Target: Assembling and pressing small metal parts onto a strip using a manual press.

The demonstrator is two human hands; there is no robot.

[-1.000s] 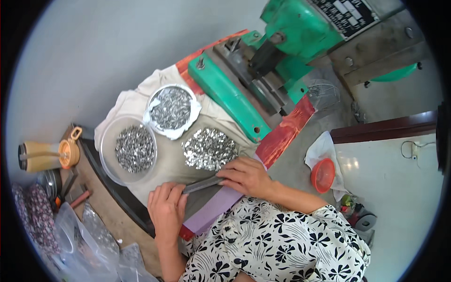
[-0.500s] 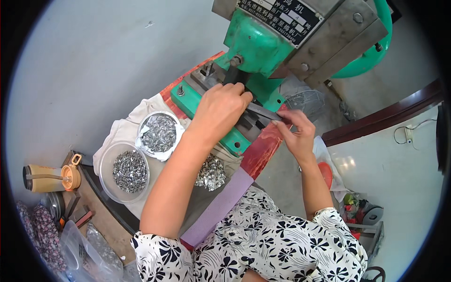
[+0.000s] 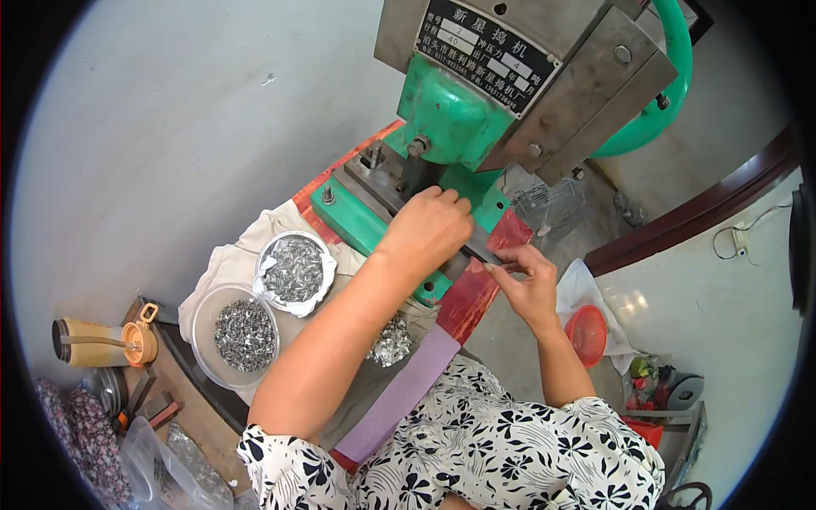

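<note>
A green and grey punch press (image 3: 463, 110) stands in front of me on a red-painted bench (image 3: 466, 299). My left hand (image 3: 429, 223) is closed at the press's die (image 3: 374, 180), just beside the dark punch; its fingertips and anything in them are hidden. At the near side of the press, my right hand (image 3: 525, 282) pinches the end of a narrow dark metal strip (image 3: 481, 254) that runs toward the left hand. Most of this strip is covered by the hands. A heap of small shiny metal pieces (image 3: 392, 342) lies beneath my left forearm.
Left of the press, a clear plastic tub (image 3: 202, 342) and a lined bowl (image 3: 320, 291) hold small metal parts on beige cloth. Purple padding (image 3: 401, 393) covers the bench edge near me. A yellow bottle (image 3: 92, 342) stands far left; a red basin (image 3: 585, 337) is at right.
My left hand has shifted right and down, still by the die. The right hand has come lower and closer to it, with less of the strip showing between them. The whole view has shifted slightly.
</note>
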